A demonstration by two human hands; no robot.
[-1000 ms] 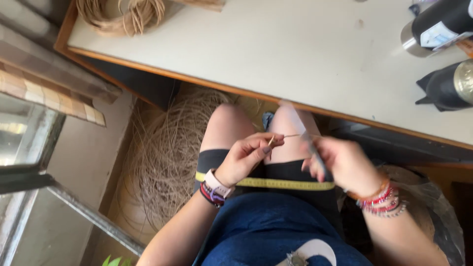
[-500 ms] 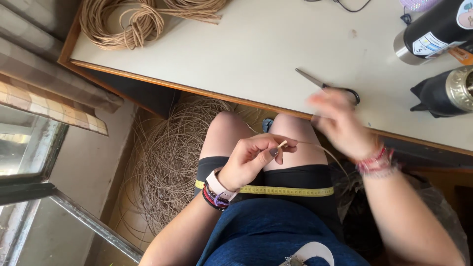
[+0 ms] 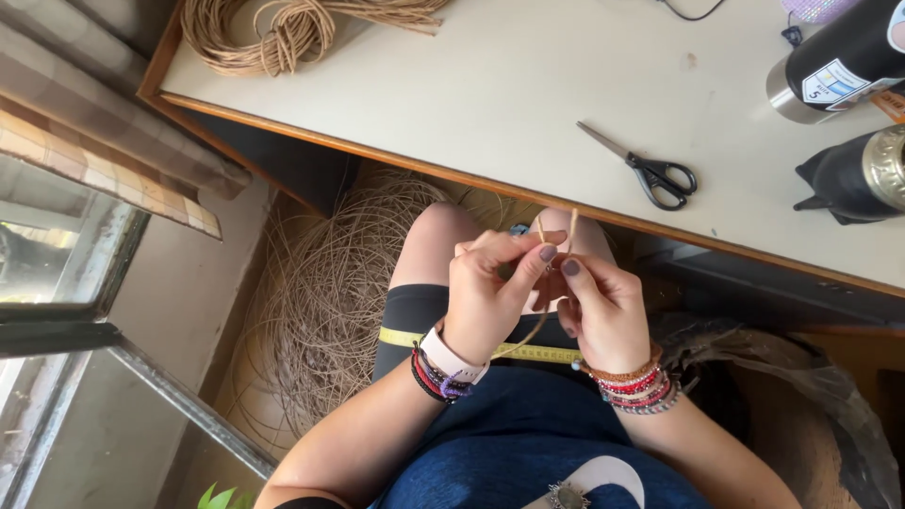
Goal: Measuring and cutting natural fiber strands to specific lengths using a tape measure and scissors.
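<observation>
Pinching thin rattan strands (image 3: 556, 231) over the lap, left hand (image 3: 490, 292) & right hand (image 3: 599, 306) each have a tight grip on them; black scissors (image 3: 650, 170) lie apart on bench (image 3: 452, 104).

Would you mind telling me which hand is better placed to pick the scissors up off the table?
Probably the right hand. The scissors lie on the table directly beyond it, while the left hand sits further away. Both hands pinch the thin cane strand.
</observation>
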